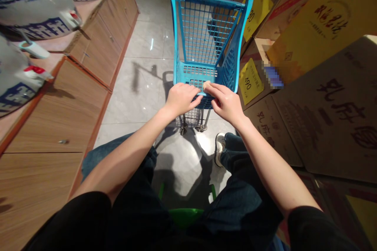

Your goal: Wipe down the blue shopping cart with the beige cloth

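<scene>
The blue cart (200,68) runs ahead of your left hand (182,98) and right hand (227,104), equally near; can't tell if either clamps.

1. The left hand (181,99) and right hand (228,104) are at the near edge of the blue cart (210,0), a small, unclear pale thing (206,84) between them.
2. Blue-and-white jars (35,4) stand near the right edge of the wooden bench (55,110).
3. Cartons (332,121) bearing yellow tags (250,80) flank the cart's right edge.

Bright glare on floor (203,141) (dark shadows beside); lower right dim.
</scene>
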Demonstrator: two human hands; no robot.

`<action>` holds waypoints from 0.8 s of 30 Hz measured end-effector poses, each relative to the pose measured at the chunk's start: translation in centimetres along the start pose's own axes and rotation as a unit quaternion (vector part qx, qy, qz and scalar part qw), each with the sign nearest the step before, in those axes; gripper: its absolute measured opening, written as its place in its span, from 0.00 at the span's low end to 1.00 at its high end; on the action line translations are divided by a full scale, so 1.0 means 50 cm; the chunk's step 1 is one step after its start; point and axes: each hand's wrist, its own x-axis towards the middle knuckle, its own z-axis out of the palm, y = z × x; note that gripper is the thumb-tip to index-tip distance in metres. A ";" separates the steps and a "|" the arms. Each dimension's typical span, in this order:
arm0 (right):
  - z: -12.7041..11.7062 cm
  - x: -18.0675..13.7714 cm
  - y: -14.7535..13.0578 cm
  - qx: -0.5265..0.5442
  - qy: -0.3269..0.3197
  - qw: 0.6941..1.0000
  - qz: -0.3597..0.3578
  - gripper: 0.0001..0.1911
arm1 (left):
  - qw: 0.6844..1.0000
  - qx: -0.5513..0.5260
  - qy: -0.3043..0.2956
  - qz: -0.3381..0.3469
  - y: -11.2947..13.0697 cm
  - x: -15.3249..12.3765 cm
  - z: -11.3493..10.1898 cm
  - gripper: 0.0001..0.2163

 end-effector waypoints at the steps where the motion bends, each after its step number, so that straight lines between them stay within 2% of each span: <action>1: 0.001 -0.001 -0.002 -0.003 0.007 1.000 0.002 0.31 | 1.000 0.002 0.002 0.001 0.000 0.000 0.001 0.18; 6: 0.029 -0.008 -0.021 -0.015 0.046 0.998 -0.032 0.31 | 1.000 0.006 0.000 0.003 0.001 0.001 0.002 0.17; 9: 0.028 -0.004 -0.016 0.001 0.033 0.998 -0.050 0.31 | 1.000 0.000 -0.003 -0.001 0.000 0.000 -0.002 0.17; 11: 0.016 0.001 -0.004 0.011 0.024 0.999 -0.042 0.30 | 1.000 -0.009 -0.004 -0.007 0.000 0.000 -0.004 0.17; 16: 0.002 0.002 0.007 -0.018 0.055 0.998 0.007 0.25 | 1.000 -0.029 -0.002 -0.008 0.001 0.001 -0.002 0.17; 21: 0.021 -0.002 -0.017 -0.025 0.053 0.998 -0.037 0.29 | 1.000 -0.019 0.001 -0.004 0.001 0.001 0.000 0.17; 24: 0.010 0.002 -0.010 -0.014 0.033 0.999 -0.025 0.28 | 1.000 -0.008 0.002 -0.002 0.000 0.000 -0.001 0.18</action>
